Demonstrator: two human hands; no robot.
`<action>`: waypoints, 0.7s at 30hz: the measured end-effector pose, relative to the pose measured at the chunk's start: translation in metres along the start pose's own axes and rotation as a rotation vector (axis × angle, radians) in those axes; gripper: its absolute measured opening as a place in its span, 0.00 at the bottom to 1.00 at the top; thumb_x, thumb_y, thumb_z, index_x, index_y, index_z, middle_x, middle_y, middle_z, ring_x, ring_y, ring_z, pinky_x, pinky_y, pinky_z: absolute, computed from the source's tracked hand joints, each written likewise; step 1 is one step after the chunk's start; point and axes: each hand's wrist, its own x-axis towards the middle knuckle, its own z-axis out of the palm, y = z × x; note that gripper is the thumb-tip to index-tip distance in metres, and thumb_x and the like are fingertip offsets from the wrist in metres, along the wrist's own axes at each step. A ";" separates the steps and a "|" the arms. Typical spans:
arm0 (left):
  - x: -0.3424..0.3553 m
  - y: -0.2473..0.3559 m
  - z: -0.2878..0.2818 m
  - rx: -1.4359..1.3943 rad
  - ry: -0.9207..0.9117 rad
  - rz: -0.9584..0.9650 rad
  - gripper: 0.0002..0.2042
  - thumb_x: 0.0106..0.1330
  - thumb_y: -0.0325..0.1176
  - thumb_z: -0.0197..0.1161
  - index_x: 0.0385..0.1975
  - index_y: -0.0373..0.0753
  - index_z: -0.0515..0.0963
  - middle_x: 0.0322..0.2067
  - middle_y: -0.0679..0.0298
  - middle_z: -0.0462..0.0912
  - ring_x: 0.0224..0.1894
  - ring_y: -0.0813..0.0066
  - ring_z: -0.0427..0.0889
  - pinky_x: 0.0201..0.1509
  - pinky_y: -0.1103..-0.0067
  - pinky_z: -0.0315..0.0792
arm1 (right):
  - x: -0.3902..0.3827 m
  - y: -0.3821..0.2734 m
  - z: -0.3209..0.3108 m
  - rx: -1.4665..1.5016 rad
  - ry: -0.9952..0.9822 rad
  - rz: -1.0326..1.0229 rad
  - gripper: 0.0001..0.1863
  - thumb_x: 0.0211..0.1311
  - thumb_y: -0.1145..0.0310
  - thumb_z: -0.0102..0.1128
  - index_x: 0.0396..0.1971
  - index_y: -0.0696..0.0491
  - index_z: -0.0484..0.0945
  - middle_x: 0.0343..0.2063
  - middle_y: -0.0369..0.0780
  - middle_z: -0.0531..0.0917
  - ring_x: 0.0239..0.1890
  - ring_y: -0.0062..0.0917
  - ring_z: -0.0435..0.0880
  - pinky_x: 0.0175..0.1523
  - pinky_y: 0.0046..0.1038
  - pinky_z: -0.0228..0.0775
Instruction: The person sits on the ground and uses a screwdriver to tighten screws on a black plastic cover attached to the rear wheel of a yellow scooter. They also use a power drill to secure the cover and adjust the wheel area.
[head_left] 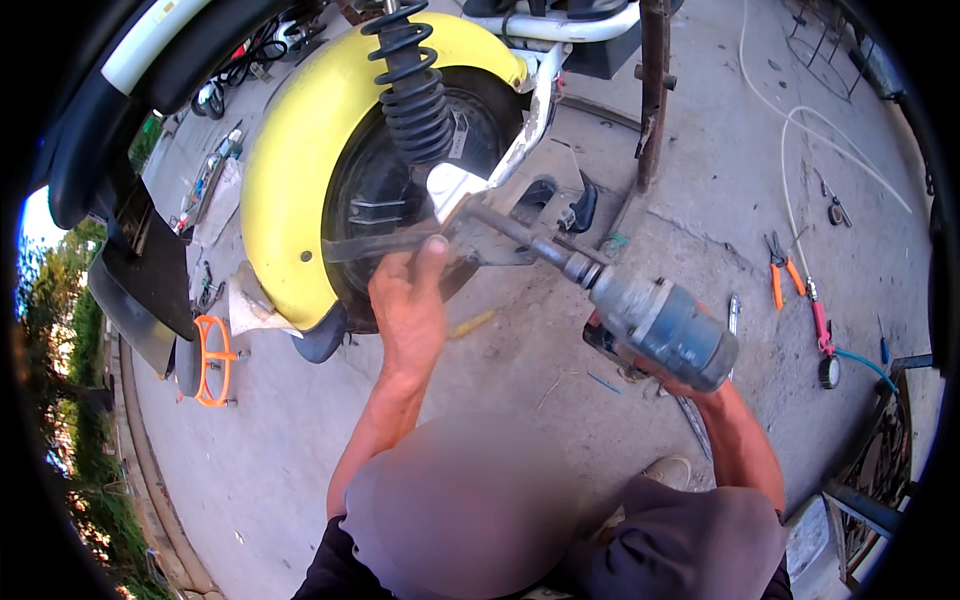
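Observation:
My right hand (690, 390) grips a cordless impact wrench (668, 325), which hides most of its fingers. A long socket extension (530, 238) runs from the tool to a white metal bracket (452, 190) beside the wheel hub. My left hand (408, 308) is closed, thumb up, around a dark flat bar (375, 246) just below that bracket; whether it is a wrench or part of the vehicle I cannot tell. A black coil-spring shock absorber (412, 100) rises above the bracket. Behind it sits the black wheel (365, 195) under a yellow fender (285, 170).
Orange-handled pliers (783, 272) and a tire inflator with a gauge (822, 330) lie on the concrete floor at right, near a pale hose (785, 160). A rusty post (655, 100) stands right of the wheel. An orange-framed stool (212, 360) is at left.

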 end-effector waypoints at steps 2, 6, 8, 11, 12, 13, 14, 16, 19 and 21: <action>-0.001 -0.001 -0.005 0.006 0.000 -0.006 0.22 0.78 0.43 0.63 0.55 0.26 0.83 0.45 0.52 0.88 0.50 0.64 0.83 0.60 0.70 0.73 | 0.010 -0.018 0.000 0.216 -0.035 0.122 0.14 0.61 0.66 0.72 0.43 0.57 0.86 0.37 0.39 0.88 0.39 0.24 0.87 0.46 0.30 0.79; 0.002 -0.005 -0.008 0.056 -0.003 0.038 0.20 0.79 0.41 0.63 0.56 0.26 0.82 0.47 0.53 0.87 0.50 0.66 0.82 0.60 0.70 0.73 | 0.023 -0.039 -0.010 0.390 -0.039 0.364 0.17 0.63 0.66 0.69 0.48 0.60 0.85 0.41 0.41 0.89 0.41 0.24 0.86 0.50 0.30 0.80; 0.002 -0.006 0.003 -0.049 -0.044 0.004 0.19 0.79 0.39 0.63 0.55 0.27 0.82 0.48 0.54 0.87 0.51 0.66 0.82 0.60 0.70 0.73 | 0.017 -0.038 -0.028 0.319 -0.028 0.310 0.19 0.64 0.66 0.68 0.51 0.61 0.85 0.42 0.42 0.89 0.42 0.25 0.87 0.52 0.30 0.80; -0.011 -0.019 0.002 -0.098 -0.006 0.160 0.13 0.81 0.34 0.61 0.54 0.29 0.80 0.42 0.62 0.82 0.40 0.77 0.80 0.45 0.78 0.78 | -0.016 -0.027 -0.030 0.273 0.095 0.255 0.19 0.63 0.68 0.68 0.52 0.60 0.85 0.43 0.42 0.89 0.44 0.25 0.87 0.53 0.30 0.80; -0.021 -0.027 0.000 -0.138 -0.046 0.109 0.12 0.80 0.33 0.61 0.52 0.29 0.80 0.41 0.62 0.82 0.39 0.78 0.80 0.43 0.79 0.78 | -0.029 -0.032 -0.033 0.231 0.132 0.314 0.20 0.62 0.69 0.69 0.53 0.60 0.85 0.43 0.42 0.89 0.46 0.25 0.87 0.54 0.30 0.80; -0.033 -0.040 -0.003 -0.166 -0.080 0.059 0.11 0.79 0.32 0.62 0.51 0.29 0.80 0.40 0.62 0.82 0.38 0.78 0.80 0.41 0.79 0.77 | -0.045 -0.032 -0.032 0.206 0.168 0.373 0.20 0.61 0.70 0.70 0.53 0.59 0.85 0.44 0.43 0.89 0.48 0.25 0.88 0.56 0.30 0.80; -0.040 -0.051 0.001 -0.209 -0.117 0.008 0.10 0.79 0.31 0.62 0.49 0.29 0.80 0.39 0.62 0.82 0.37 0.79 0.81 0.39 0.79 0.77 | -0.073 -0.017 -0.042 0.013 0.153 0.343 0.21 0.60 0.71 0.71 0.54 0.59 0.84 0.45 0.43 0.89 0.49 0.25 0.87 0.57 0.30 0.79; -0.042 -0.077 0.027 -0.038 -0.422 -0.164 0.09 0.77 0.30 0.65 0.46 0.29 0.80 0.35 0.63 0.82 0.33 0.80 0.80 0.35 0.80 0.76 | -0.092 -0.008 -0.059 -0.215 0.126 0.423 0.23 0.58 0.72 0.72 0.55 0.58 0.84 0.46 0.43 0.88 0.52 0.26 0.87 0.57 0.31 0.78; -0.028 -0.113 0.070 0.079 -0.600 -0.246 0.08 0.74 0.30 0.67 0.44 0.30 0.81 0.30 0.65 0.82 0.28 0.81 0.80 0.31 0.81 0.74 | -0.088 0.009 -0.067 -0.371 0.191 0.582 0.29 0.54 0.74 0.72 0.59 0.58 0.82 0.49 0.46 0.87 0.52 0.33 0.87 0.55 0.32 0.79; -0.005 -0.134 0.100 0.074 -0.579 -0.249 0.08 0.73 0.30 0.68 0.44 0.31 0.81 0.28 0.66 0.82 0.25 0.80 0.79 0.29 0.81 0.73 | -0.067 0.019 -0.060 -0.597 0.337 0.473 0.33 0.52 0.76 0.72 0.63 0.58 0.79 0.51 0.48 0.85 0.51 0.39 0.88 0.51 0.34 0.80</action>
